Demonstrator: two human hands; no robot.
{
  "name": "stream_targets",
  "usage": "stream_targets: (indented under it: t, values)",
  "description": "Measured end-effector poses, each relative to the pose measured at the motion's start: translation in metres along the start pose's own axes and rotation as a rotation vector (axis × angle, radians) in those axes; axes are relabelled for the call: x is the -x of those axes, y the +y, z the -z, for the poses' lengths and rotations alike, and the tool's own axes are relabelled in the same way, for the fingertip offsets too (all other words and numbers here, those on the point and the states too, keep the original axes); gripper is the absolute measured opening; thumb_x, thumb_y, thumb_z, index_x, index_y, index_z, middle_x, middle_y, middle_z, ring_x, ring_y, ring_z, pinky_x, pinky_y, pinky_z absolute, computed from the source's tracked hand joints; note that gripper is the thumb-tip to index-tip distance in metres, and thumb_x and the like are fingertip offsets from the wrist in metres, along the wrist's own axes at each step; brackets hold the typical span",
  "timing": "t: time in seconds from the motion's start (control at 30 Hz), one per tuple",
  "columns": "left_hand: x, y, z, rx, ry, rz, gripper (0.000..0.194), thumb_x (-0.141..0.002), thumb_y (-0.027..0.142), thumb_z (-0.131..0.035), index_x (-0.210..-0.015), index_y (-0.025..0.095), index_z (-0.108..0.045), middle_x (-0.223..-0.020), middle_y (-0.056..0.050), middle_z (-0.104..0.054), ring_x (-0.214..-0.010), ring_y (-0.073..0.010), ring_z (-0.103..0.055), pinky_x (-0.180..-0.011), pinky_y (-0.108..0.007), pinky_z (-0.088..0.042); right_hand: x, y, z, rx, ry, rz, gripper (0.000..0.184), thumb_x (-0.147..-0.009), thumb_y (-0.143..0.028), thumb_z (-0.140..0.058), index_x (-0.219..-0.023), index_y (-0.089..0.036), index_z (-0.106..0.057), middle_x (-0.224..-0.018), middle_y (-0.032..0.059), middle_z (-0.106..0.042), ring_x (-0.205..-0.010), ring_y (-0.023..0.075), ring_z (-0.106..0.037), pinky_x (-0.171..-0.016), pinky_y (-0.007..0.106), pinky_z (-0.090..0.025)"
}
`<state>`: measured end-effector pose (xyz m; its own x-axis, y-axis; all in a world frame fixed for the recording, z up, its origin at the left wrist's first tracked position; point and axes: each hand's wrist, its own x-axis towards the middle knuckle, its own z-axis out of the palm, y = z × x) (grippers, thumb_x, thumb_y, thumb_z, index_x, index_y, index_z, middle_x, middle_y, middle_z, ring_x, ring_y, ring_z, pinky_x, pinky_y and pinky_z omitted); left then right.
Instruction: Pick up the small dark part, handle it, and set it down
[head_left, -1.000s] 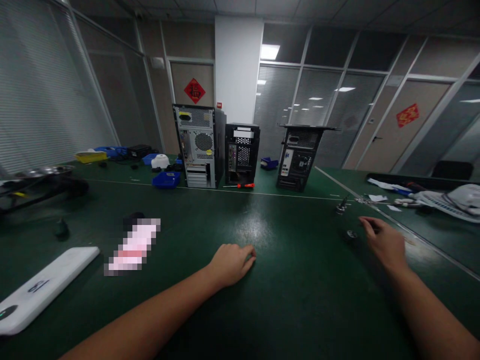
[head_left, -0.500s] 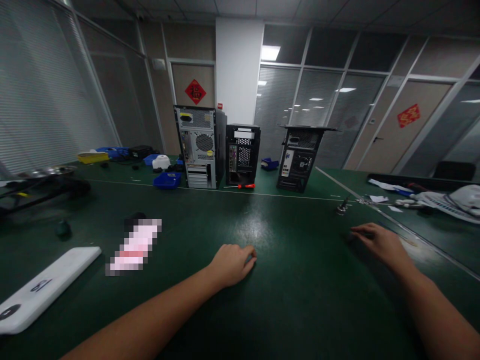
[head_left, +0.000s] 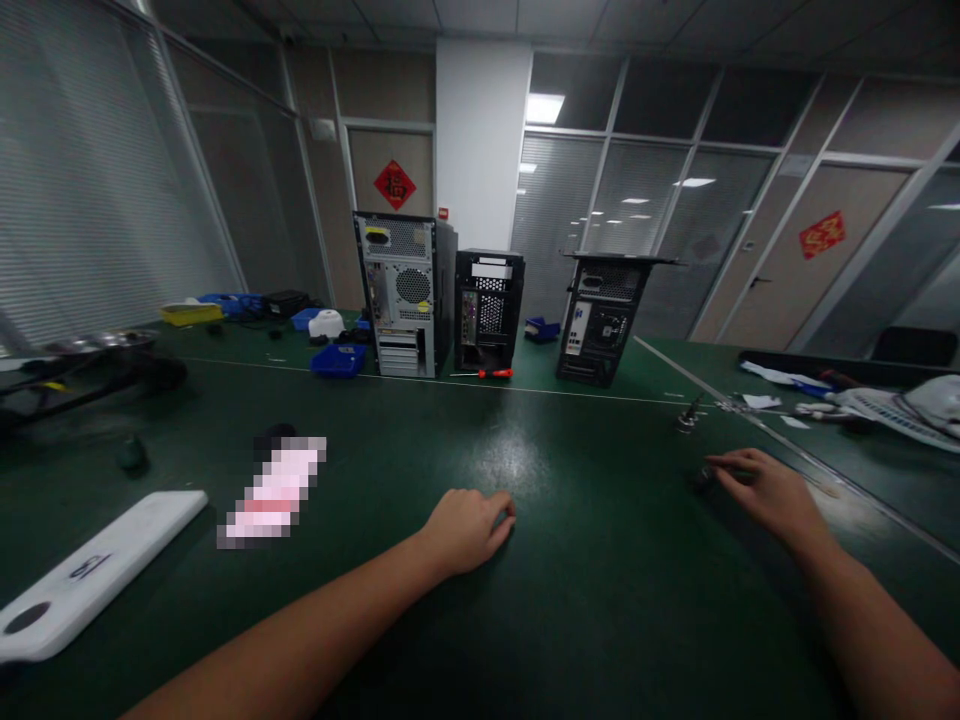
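My left hand (head_left: pixel 469 530) rests on the dark green tabletop (head_left: pixel 592 600), fingers curled in toward the thumb. Nothing shows in the small gap between them. Farther to the right, my right hand (head_left: pixel 765 495) is low over the table with thumb and forefinger brought together. A small dark object (head_left: pixel 703 479) is at these fingertips; its kind is too small to make out. Just beyond it stands a little metal piece with a pointed, tilted spike (head_left: pixel 685 417).
Three computer towers (head_left: pixel 405 295) (head_left: pixel 489 310) (head_left: pixel 602 320) stand at the back, with a red-handled screwdriver (head_left: pixel 495 374) before the middle one. Blue trays (head_left: pixel 337 361) lie nearby. On the left are a white slab (head_left: pixel 112 560) and a blurred-out pink item (head_left: pixel 277 495). A metal strip (head_left: pixel 712 390) runs along the right.
The whole view has shifted slightly, moving things a little to the right in the picture. Both hands keep nearly the same poses, and the small dark object shows more sharply.
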<state>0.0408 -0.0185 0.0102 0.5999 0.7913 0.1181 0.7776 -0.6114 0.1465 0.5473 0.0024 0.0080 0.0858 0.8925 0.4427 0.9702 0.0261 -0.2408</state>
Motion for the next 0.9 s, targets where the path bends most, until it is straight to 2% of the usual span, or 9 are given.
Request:
stream_targets:
  t: [0.1,0.27,0.53,0.9]
  values:
    - [0.000,0.000,0.000,0.006,0.003,-0.004,0.028,-0.099,0.040,-0.046,-0.115,0.028,-0.065,-0.089,-0.006,-0.074,-0.080,-0.0250,-0.071,-0.075,-0.036,-0.055,0.001,-0.002,0.001,-0.010,0.021,-0.029,0.041,-0.081,-0.053,-0.054,-0.099,-0.024,-0.078,-0.110,0.0085,-0.071,-0.093,0.0284,-0.068,-0.081,0.040,-0.050]
    - [0.000,0.000,0.000,0.009,0.016,-0.008,0.028,-0.099,0.039,-0.045,-0.115,0.028,-0.065,-0.090,-0.006,-0.074,-0.081,-0.0258,-0.072,-0.075,-0.036,-0.055,0.002,-0.008,0.004,-0.033,-0.050,-0.061,0.044,-0.081,-0.057,-0.055,-0.100,-0.024,-0.078,-0.110,0.0097,-0.072,-0.092,0.0304,-0.068,-0.079,0.042,-0.051]
    - [0.001,-0.001,0.000,0.012,0.021,-0.022,0.026,-0.100,0.040,-0.045,-0.113,0.029,-0.064,-0.088,-0.005,-0.073,-0.080,-0.0269,-0.072,-0.074,-0.039,-0.056,0.002,-0.004,-0.003,-0.024,0.033,-0.009,0.043,-0.085,-0.057,-0.053,-0.100,-0.025,-0.076,-0.111,0.0087,-0.071,-0.094,0.0289,-0.067,-0.083,0.044,-0.051]
    - [0.000,0.001,0.002,0.002,0.015,-0.016,0.027,-0.099,0.039,-0.045,-0.114,0.028,-0.065,-0.086,-0.005,-0.073,-0.079,-0.0264,-0.072,-0.074,-0.039,-0.056,0.001,0.002,-0.008,-0.038,0.054,0.072,0.044,-0.087,-0.054,-0.050,-0.103,-0.022,-0.077,-0.109,0.0097,-0.074,-0.092,0.0287,-0.069,-0.080,0.042,-0.052]
